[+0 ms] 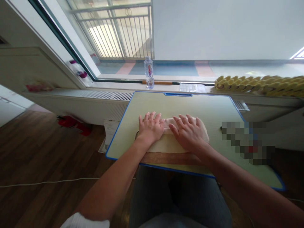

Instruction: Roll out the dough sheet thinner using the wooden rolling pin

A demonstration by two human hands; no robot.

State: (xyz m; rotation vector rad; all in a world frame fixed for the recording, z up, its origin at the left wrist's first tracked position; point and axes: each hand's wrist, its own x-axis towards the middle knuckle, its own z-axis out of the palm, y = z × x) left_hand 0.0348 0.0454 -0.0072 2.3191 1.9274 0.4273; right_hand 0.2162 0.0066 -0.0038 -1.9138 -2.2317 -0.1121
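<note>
A flat, cream-coloured piece that looks like cloth lies on a pale board with a blue rim. Along its near side runs a reddish-brown strip. My left hand rests palm down on the cloth's left part, fingers spread and pointing away from me. On the right part, my right hand lies flat in the same way, thumb toward the left hand. A lighter band of the cloth shows between the two hands. Neither hand grips anything; the areas under the palms are hidden.
A clear water bottle stands on the windowsill behind the board. Yellow wavy packing lies at the sill's right. A pixelated patch covers something on the board's right side. A red fire extinguisher lies on the floor at left, near a white cable.
</note>
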